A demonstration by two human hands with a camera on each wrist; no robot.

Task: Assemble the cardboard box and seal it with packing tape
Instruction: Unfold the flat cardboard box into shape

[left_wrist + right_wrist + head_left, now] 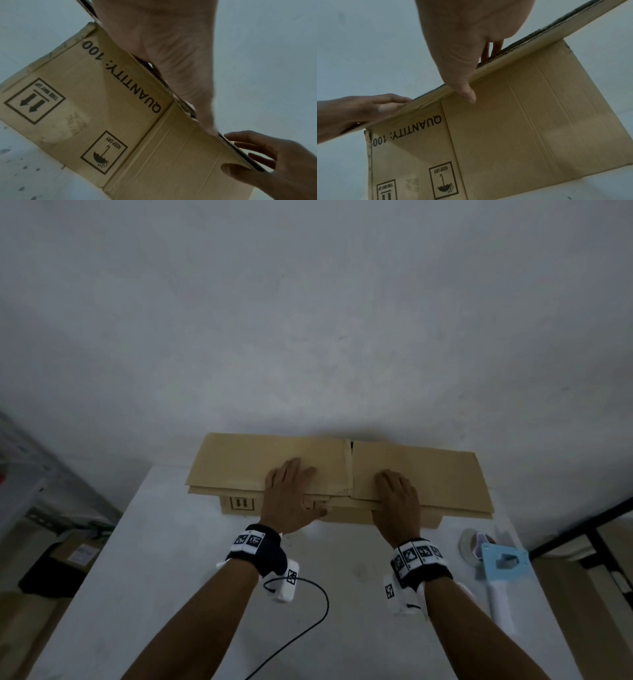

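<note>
A brown cardboard box [239,460] stands upside down on the white table [171,577], pushed against the wall; its printed arrows and "QUANTITY: 100" read inverted on the near side [120,121]. Two top flaps meet at a seam in the middle. My left hand [291,491] lies flat on the left flap, with the thumb over the near edge. My right hand [397,498] lies flat on the right flap, and its thumb [467,93] points down the box's side [522,121]. In the left wrist view the right hand [274,162] shows at the flap's edge.
A blue tape dispenser [503,563] with a white handle and a clear tape roll [471,542] lies on the table to the right of my right wrist. A black cable [315,621] trails from my left wrist. A carton and dark bag [68,556] sit on the floor at left.
</note>
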